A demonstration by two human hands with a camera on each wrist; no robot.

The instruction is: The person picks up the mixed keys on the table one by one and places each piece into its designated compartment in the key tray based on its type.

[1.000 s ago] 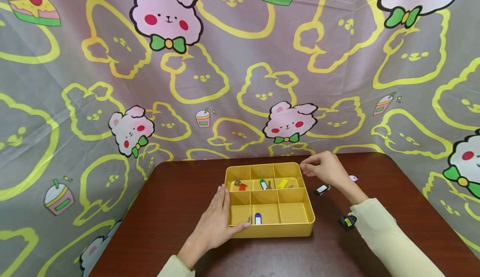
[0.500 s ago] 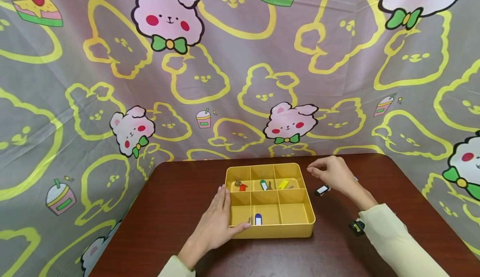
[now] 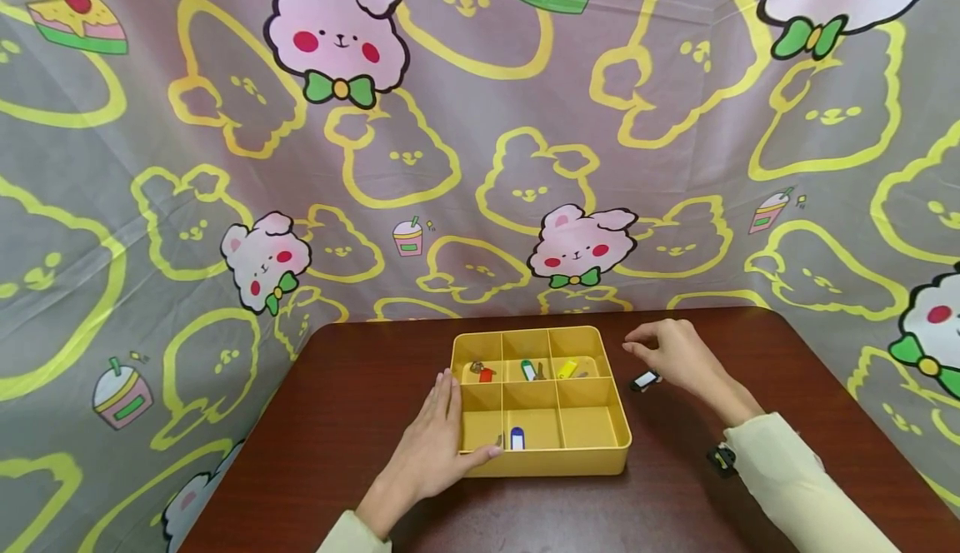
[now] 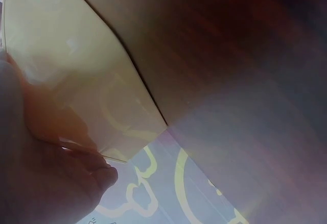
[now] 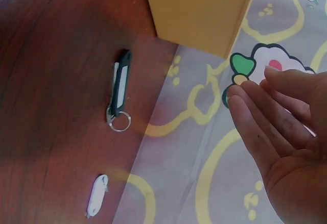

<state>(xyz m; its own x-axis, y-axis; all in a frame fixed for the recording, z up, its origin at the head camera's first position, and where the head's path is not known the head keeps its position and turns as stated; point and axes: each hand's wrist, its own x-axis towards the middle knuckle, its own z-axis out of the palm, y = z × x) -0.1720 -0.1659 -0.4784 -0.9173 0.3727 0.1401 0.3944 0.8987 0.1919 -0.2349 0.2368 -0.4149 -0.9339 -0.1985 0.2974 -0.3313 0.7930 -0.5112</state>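
Note:
A yellow box (image 3: 555,462) with six-way dividers stands on the table. My left hand (image 3: 423,453) lies along its left wall with straight fingers, the thumb reaching across the front-left rim. Beyond the box's right side, my right hand (image 3: 678,357) hovers with loosely bent fingers and holds nothing. Below it lies a black key tag (image 5: 121,89) with a key and ring. A pale key tag (image 5: 97,196) shows farther off in the right wrist view. Inside the box are a red key tag (image 3: 486,376), green key tag (image 3: 528,370), yellow key tag (image 3: 567,368) and blue key tag (image 3: 517,439).
The dark brown table (image 3: 360,386) has rounded far corners. A patterned cloth (image 3: 480,161) hangs behind it and along both sides. The front-right compartment (image 3: 592,428) has a bare floor.
My right hand has moved right, away from the box's far-right corner, toward the black key tag. My left hand and the box have stayed in place.

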